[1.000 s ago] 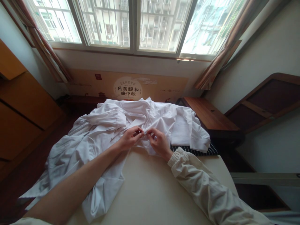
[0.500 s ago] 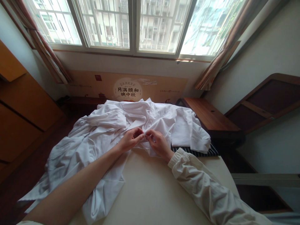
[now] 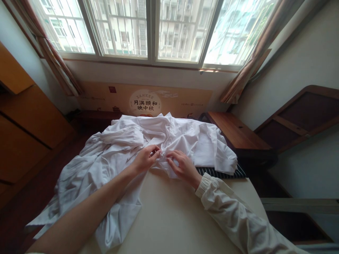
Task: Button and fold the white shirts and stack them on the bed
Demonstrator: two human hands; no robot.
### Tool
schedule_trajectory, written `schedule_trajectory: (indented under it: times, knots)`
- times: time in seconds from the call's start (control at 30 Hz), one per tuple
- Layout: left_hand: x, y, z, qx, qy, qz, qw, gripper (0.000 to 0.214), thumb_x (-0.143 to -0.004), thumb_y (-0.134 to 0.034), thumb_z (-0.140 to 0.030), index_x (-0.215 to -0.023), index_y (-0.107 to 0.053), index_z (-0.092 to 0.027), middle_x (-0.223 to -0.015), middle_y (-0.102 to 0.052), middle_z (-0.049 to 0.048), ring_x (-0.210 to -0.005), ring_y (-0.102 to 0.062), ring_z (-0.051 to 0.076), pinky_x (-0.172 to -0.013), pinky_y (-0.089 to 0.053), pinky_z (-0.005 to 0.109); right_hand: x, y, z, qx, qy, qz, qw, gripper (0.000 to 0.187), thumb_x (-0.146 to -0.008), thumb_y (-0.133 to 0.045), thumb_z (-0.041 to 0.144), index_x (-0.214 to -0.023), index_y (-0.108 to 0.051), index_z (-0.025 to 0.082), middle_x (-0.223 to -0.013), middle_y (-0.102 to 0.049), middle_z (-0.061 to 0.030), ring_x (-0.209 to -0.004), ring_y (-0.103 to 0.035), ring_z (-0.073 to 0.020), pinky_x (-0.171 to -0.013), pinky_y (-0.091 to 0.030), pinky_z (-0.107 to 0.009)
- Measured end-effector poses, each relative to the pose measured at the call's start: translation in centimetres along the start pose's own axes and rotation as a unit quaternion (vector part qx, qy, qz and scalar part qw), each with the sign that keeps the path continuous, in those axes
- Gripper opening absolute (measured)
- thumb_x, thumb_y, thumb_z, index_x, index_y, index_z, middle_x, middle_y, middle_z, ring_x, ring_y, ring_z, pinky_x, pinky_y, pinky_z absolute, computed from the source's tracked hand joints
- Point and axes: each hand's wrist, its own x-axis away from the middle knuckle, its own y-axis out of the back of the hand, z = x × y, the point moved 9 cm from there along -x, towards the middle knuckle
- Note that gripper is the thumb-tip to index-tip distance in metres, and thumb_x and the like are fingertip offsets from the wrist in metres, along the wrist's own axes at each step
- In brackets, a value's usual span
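Observation:
A rumpled white shirt (image 3: 182, 134) with gathered folds is spread over the far part of a cream tabletop and hangs down on the left. My left hand (image 3: 147, 157) pinches the shirt's edge near the middle, thumb against fingers. Just right of it, my right hand (image 3: 184, 167) has thumb and forefinger a little apart, their tips close to the same edge. Small details between the fingertips are too fine to make out. A long cream sleeve covers my right arm; my left forearm is bare.
Under the shirt's right end lies a dark striped cloth (image 3: 225, 172) on the cream tabletop (image 3: 185, 218). A brown wooden table (image 3: 235, 130) stands behind on the right. Orange-brown cabinets (image 3: 31, 116) are at the left, and a printed board (image 3: 100, 95) leans below the window.
My right hand has moved slightly right and its fingertips have parted from my left hand's. My left hand keeps its pinch on the shirt. The view has shifted a little.

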Motion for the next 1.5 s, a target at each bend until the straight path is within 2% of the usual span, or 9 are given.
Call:
schedule_trajectory:
  times: [0.17, 0.37, 0.6, 0.93, 1.03, 1.2, 1.33, 1.43, 1.5]
  knots:
    - [1.7, 2.6, -1.7, -0.223, -0.017, 0.041, 0.974, 0.03, -0.088, -0.077, -0.049, -0.105, -0.075, -0.024, -0.11, -0.074, 0.0083, -0.097, -0.071, 0.027, -0.08, -0.052, 0.032, 3.8, 1.9, 0.5, 0.134, 0.086, 0.047, 0.986, 0.05, -0.093, -0.077, 0.059, -0.122, -0.067, 0.02, -0.122, -0.071, -0.0152, -0.109, -0.065, -0.0344, -0.1, -0.052, -0.052]
    - [3.6, 5.1, -1.3, -0.319, -0.012, 0.085, 0.944, 0.022, -0.092, -0.072, -0.046, -0.09, -0.071, -0.024, -0.096, -0.07, 0.0069, -0.082, -0.067, 0.024, -0.076, -0.046, 0.031, 6.2, 3.2, 0.2, 0.167, 0.146, 0.063, 0.973, 0.015, -0.108, -0.056, 0.026, -0.096, -0.065, 0.024, -0.095, -0.07, -0.0075, -0.095, -0.063, -0.0263, -0.107, -0.049, -0.048]
    - [4.6, 4.6, -1.9, -0.267, -0.026, 0.107, 0.958, 0.029, -0.1, -0.061, -0.043, -0.079, -0.064, -0.023, -0.079, -0.069, 0.0057, -0.072, -0.062, 0.022, -0.07, -0.042, 0.03, 7.0, 5.7, -1.8, 0.154, 0.108, 0.023, 0.982, 0.012, -0.108, -0.058, 0.028, -0.097, -0.061, 0.025, -0.086, -0.066, -0.0044, -0.084, -0.065, -0.0248, -0.087, -0.054, -0.04]
    - [6.6, 2.1, -1.1, 0.064, 0.129, 0.316, 0.938, 0.044, -0.094, -0.068, -0.066, -0.09, -0.064, -0.022, -0.074, -0.067, 0.0002, -0.066, -0.062, 0.017, -0.064, -0.047, 0.027, 7.6, 9.9, -5.1, -0.009, -0.064, -0.054, 0.996, 0.02, -0.088, -0.058, 0.017, -0.107, -0.061, 0.024, -0.086, -0.062, -0.0017, -0.064, -0.057, -0.0174, -0.062, -0.053, -0.033]
    - [7.5, 1.3, -1.3, 0.111, 0.161, 0.353, 0.915, 0.047, -0.088, -0.075, -0.067, -0.087, -0.066, -0.021, -0.075, -0.067, 0.0009, -0.065, -0.062, 0.017, -0.063, -0.048, 0.028, 8.4, 11.1, -5.5, -0.071, -0.104, -0.017, 0.992, 0.03, -0.08, -0.062, 0.017, -0.109, -0.062, 0.025, -0.081, -0.058, 0.002, -0.061, -0.053, -0.0148, -0.058, -0.049, -0.028]
    - [8.2, 0.9, -2.1, 0.129, 0.172, 0.388, 0.896, 0.047, -0.085, -0.079, -0.068, -0.085, -0.072, -0.021, -0.08, -0.074, 0.0045, -0.07, -0.068, 0.019, -0.068, -0.053, 0.029, 10.8, 9.9, -6.5, -0.159, -0.147, 0.186, 0.958, 0.021, -0.082, -0.072, 0.026, -0.103, -0.071, 0.022, -0.08, -0.064, 0.0005, -0.059, -0.052, -0.0122, -0.053, -0.043, -0.024]
    - [4.9, 3.5, -2.6, 0.071, 0.102, 0.316, 0.941, 0.047, -0.091, -0.071, -0.068, -0.092, -0.077, -0.021, -0.088, -0.078, 0.0071, -0.079, -0.071, 0.021, -0.074, -0.056, 0.03, 9.2, 12.1, -8.6, -0.12, -0.168, 0.198, 0.958, 0.028, -0.09, -0.071, 0.047, -0.096, -0.074, 0.02, -0.08, -0.07, -0.003, -0.062, -0.06, -0.016, -0.058, -0.049, -0.028]
    - [0.2, 9.0, -1.6, -0.059, 0.037, 0.123, 0.99, 0.049, -0.091, -0.068, -0.068, -0.095, -0.076, -0.02, -0.095, -0.078, 0.0079, -0.087, -0.071, 0.023, -0.084, -0.056, 0.033, 5.3, 17.7, -11.7, 0.029, -0.17, 0.015, 0.985, 0.033, -0.092, -0.066, 0.053, -0.093, -0.072, 0.021, -0.085, -0.073, -0.0065, -0.07, -0.064, -0.0208, -0.068, -0.054, -0.034]
    - [-2.1, 13.3, -0.2, -0.165, 0.033, -0.018, 0.986, 0.052, -0.089, -0.066, -0.069, -0.102, -0.074, -0.019, -0.108, -0.077, 0.011, -0.099, -0.071, 0.026, -0.091, -0.056, 0.036, 3.3, 21.0, -14.0, 0.141, -0.184, -0.105, 0.967, 0.037, -0.088, -0.071, 0.053, -0.105, -0.072, 0.02, -0.104, -0.076, -0.0123, -0.088, -0.069, -0.0268, -0.085, -0.056, -0.04]
